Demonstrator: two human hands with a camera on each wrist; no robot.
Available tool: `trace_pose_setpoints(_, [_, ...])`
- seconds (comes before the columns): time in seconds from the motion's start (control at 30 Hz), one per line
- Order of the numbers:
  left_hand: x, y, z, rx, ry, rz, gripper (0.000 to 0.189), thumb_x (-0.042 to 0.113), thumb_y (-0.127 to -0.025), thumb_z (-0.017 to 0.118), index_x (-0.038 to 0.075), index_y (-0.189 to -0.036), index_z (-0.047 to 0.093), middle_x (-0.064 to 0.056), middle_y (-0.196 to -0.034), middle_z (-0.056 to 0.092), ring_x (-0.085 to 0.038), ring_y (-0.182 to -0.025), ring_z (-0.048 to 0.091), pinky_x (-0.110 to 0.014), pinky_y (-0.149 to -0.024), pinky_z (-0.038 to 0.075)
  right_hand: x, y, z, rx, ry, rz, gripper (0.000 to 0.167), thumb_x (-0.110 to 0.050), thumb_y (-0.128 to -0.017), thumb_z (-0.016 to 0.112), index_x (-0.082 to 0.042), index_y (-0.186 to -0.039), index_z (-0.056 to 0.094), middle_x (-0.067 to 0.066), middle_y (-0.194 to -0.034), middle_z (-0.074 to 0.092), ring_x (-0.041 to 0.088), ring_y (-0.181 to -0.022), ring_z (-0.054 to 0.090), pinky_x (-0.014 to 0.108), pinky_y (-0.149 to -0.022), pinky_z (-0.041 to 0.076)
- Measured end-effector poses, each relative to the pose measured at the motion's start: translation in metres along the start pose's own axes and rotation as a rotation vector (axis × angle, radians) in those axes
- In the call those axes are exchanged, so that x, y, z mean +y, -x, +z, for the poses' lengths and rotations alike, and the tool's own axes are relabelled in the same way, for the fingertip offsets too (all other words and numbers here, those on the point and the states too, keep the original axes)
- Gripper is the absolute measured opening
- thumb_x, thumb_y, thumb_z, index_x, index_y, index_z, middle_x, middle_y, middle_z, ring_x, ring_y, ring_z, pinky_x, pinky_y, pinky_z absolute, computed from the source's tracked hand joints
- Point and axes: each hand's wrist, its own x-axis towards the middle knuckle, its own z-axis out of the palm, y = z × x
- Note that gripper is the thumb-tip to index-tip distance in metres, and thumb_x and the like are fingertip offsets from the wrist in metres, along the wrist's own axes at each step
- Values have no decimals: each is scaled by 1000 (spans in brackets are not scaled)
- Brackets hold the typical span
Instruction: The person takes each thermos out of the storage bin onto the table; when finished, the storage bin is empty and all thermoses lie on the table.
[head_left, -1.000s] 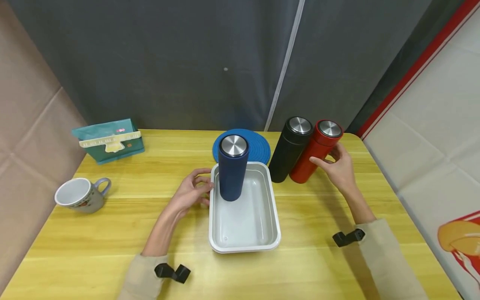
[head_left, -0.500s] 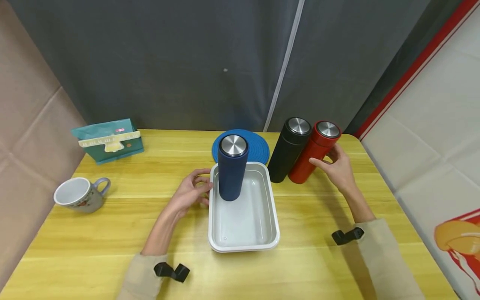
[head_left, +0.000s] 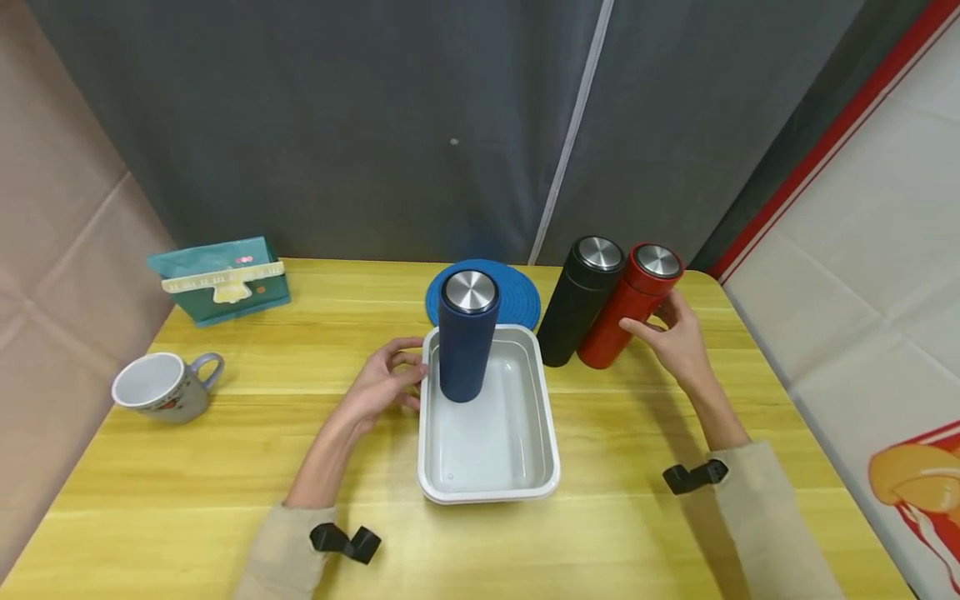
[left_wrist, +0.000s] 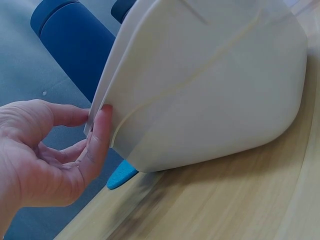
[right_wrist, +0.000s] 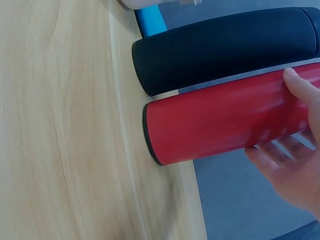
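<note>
My left hand point(head_left: 386, 379) pinches the left rim of a white rectangular tub point(head_left: 495, 442), thumb and fingertips on either side of the edge in the left wrist view. Inside the tub, towards its back left, a navy blue thermos point(head_left: 467, 358) with a steel-topped lid stands upright. On the right, my right hand point(head_left: 675, 337) holds a red thermos point(right_wrist: 210, 120), with the thumb on its near side and the fingers around its far side. A black thermos point(head_left: 576, 308) stands close beside the red one, on its left.
Behind the tub lies a round blue mat point(head_left: 517, 292), partly covered by it. A patterned mug point(head_left: 176, 400) and a green clipped bag point(head_left: 225, 287) stand on the left of the wooden table point(head_left: 600, 542). A grey curtain point(head_left: 337, 133) hangs at the back.
</note>
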Motion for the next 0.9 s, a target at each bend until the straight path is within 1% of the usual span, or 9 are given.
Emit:
trace_pose_setpoints(0.2, [-2,0,0,2,-6,-8,53,3,-92,61,2,-139,39,-17,-110,51,-24,-74,60,-36,-60,59,0,4,-4,10,-86,-33,64,-3,-84,73,-12,-141,46,-2,-123,55,15,-109,52,14,-83,51])
trace_pose_setpoints(0.43, [0,0,0,5,0,-4,52,3,-92,61,3,-139,40,-16,-110,51,-27,-77,60,-35,-60,59,-1,10,-11,26,-138,-59,64,4,-83,71,-10,-141,47,-4,-123,57,13,-107,55,13,-82,51])
trace_pose_setpoints(0.53, [1,0,0,5,-1,-7,52,3,-92,61,4,-139,39,-16,-110,51,-28,-77,59,-36,-60,59,-3,14,-15,24,-155,-71,64,5,-83,71,-8,-141,48,-1,-123,59,13,-107,58,14,-81,51])
trace_pose_setpoints(0.73, [0,0,0,10,-9,-7,53,4,-92,61,3,-140,39,-17,-111,52,-28,-76,59,-38,-62,59,-3,27,-22,0,-163,-98,63,6,-84,70,-7,-141,47,7,-130,58,13,-109,60,15,-81,52])
trace_pose_setpoints(0.8, [0,0,1,9,-8,-5,53,4,-92,61,3,-139,39,-17,-111,51,-27,-76,59,-36,-60,59,-2,34,-24,-6,-203,-109,62,9,-84,68,-5,-141,47,11,-131,58,14,-109,60,17,-82,53])
trace_pose_setpoints(0.9, [0,-1,1,7,-3,-7,52,3,-91,61,3,-139,40,-17,-110,51,-25,-76,60,-34,-58,59,-3,46,-28,-23,-287,-137,61,16,-83,65,0,-139,47,16,-129,58,19,-109,61,20,-82,54])
